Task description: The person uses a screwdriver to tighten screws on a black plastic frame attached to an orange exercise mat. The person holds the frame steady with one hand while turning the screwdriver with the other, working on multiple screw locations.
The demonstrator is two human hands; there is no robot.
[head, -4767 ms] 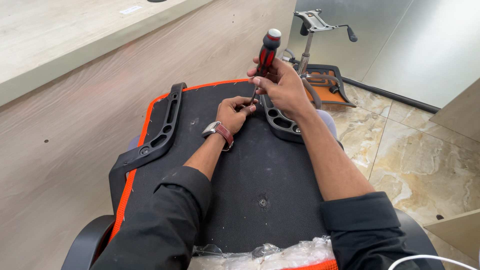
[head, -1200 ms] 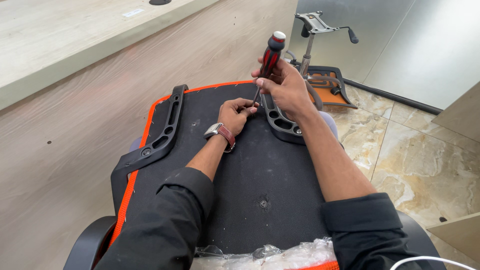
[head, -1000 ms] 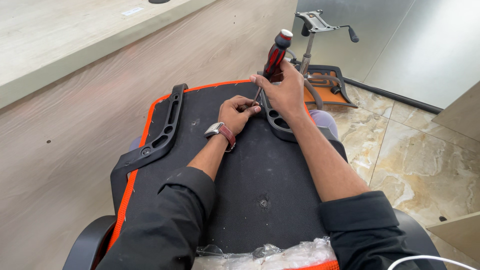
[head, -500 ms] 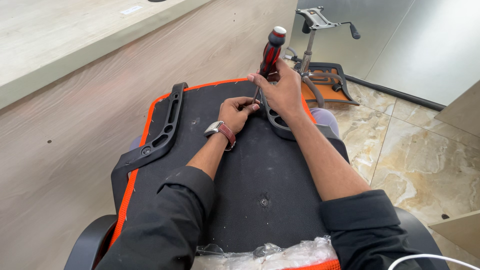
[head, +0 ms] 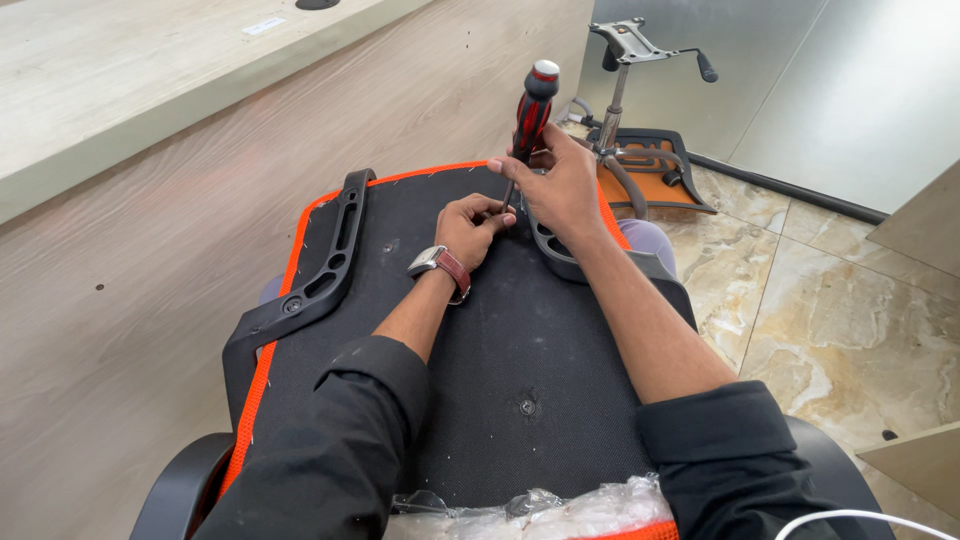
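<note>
The right hand [head: 565, 190] grips a red-and-black screwdriver [head: 530, 115] upright near the far edge of the upturned black seat pan [head: 500, 360], tip down at the right armrest bracket [head: 548, 245]. The left hand [head: 475, 225] pinches at the tip, fingers closed (what they hold is hidden). The left bracket [head: 320, 265] looks already mounted; this one seems unfinished. Clear plastic wrap [head: 540, 510] bunches at the near edge; a small white label [head: 262, 25] lies on the desk.

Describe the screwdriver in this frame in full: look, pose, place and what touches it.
The screwdriver has a red-and-black handle with a pale cap and a thin metal shaft. It stands nearly upright, tip down at the black seat underside. The right hand grips its lower handle; the left hand pinches near the tip.
</note>
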